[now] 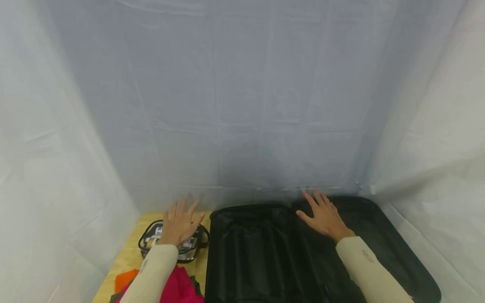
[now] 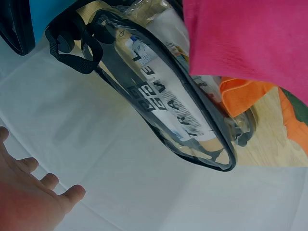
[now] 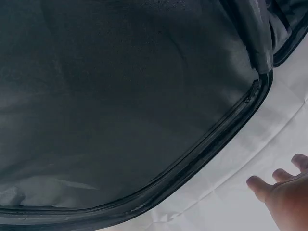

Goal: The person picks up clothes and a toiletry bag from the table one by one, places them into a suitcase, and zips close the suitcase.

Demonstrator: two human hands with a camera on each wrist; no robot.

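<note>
Toiletry pouch (image 1: pixel 174 242): a clear plastic pouch with black trim, lying on the wooden surface (image 1: pixel 126 259) directly under the left hand, just left of the open suitcase.
Left hand (image 1: pixel 179 225): fingers spread and straight, palm down over the pouch; whether it touches the top cannot be told.
Pouch contents: a white tube or bottle with dark lettering shows through the wall in the left wrist view (image 2: pixel 159 103); the rest is too blurred to name.
Handling, as a judgement: probably light; the soft, glossy walls would likely give and slip under a flat palm, so the black strap loop (image 2: pixel 72 45) at one end or the stiffer trimmed edge looks the surer hold.
Right hand (image 1: pixel 323 216): open, fingers fanned, over the far edge of the suitcase lining; contact cannot be told.
Suitcase (image 1: pixel 413 269): black, lying open flat, its dark fabric lining (image 3: pixel 120 96) slack and creased, zip track along the rim.
Clothes: a pink garment (image 1: pixel 182 288) and an orange one (image 1: pixel 125 280) lie nearer the person than the left hand, just beside the pouch.
Surround: white sheeting (image 1: pixel 242 105) hangs beyond both hands.
</note>
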